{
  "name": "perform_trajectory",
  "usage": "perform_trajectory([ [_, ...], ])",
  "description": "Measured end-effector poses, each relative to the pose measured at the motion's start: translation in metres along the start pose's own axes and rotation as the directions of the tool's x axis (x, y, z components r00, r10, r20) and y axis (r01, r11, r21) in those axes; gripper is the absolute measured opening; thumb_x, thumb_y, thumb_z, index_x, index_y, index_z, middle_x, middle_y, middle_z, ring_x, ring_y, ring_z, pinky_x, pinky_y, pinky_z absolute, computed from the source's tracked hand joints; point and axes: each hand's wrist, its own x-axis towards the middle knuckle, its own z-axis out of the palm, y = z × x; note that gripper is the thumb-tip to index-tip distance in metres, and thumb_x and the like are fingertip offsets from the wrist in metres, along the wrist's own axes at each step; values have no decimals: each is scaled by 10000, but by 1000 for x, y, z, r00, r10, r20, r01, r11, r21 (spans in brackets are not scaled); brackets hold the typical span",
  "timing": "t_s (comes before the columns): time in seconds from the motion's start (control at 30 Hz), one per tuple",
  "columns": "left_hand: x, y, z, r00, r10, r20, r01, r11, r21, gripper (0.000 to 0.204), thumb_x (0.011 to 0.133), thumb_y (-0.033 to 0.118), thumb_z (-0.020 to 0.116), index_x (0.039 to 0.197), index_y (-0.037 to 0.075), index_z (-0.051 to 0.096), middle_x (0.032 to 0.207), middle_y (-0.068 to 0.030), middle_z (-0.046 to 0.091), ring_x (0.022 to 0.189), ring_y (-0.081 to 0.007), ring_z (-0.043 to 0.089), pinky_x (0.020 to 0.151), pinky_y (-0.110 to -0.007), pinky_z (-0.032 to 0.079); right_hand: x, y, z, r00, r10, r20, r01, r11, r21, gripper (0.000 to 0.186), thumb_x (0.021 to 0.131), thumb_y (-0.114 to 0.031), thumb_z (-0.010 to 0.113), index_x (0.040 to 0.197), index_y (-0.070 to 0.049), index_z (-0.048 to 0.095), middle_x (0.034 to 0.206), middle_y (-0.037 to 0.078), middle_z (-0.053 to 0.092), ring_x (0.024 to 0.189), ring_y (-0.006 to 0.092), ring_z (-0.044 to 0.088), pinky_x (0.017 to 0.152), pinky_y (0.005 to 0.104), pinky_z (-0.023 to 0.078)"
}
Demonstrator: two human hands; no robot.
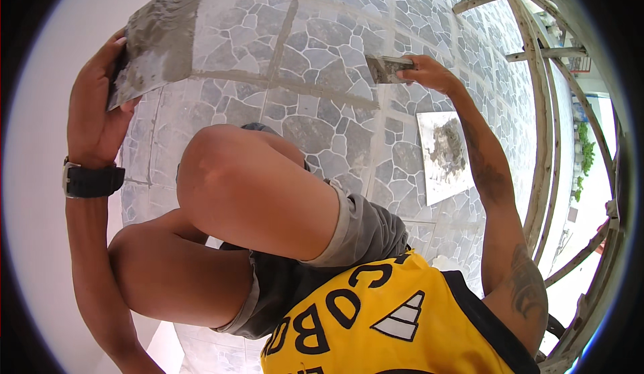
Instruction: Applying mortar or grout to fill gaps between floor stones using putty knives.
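My left hand (100, 105), with a watch on its wrist, grips the near edge of a flat tile (164, 35) at the upper left. Wet grey mortar coats the tile's visible face. On the other side, my right hand (428, 74) is closed around a small flat scraper (386, 69) smeared with mortar. It is held out over the stone-patterned floor tiles (322, 132). Below that hand, a white board (436, 183) lies on the floor with a patch of mortar (448, 147) on it.
A white wall (47, 126) runs along the left. Wooden poles (540, 126) form a frame at the right. Mortar-filled joints (285, 38) cross the floor ahead of my bent knees (221, 163). Green plants (585, 152) stand beyond the poles.
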Motion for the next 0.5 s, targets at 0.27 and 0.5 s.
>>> perform_trajectory([
  [0.27, 11, -60, -64, 993, -116, -31, 103, 959, -263, 383, 1029, 91, 383, 1382, -56, 406, 1110, -131, 561, 684, -82, 477, 506, -159, 383, 41, 190, 96, 952, -84, -293, -99, 824, -558, 185, 803, -125, 611, 939, -3, 637, 885, 227, 645, 883, 411, 617, 780, 490, 483],
  [0.5, 22, -68, -55, 988, -148, -33, 139, 972, -190, 349, 1056, 87, 342, 1357, -88, 326, 858, -137, 469, 525, -67, 341, 468, -123, 350, 67, 237, 197, 911, -120, -394, -240, 624, -744, 191, 767, -47, 592, 945, 18, 613, 1025, 182, 587, 986, 363, 563, 809, 441, 539],
])
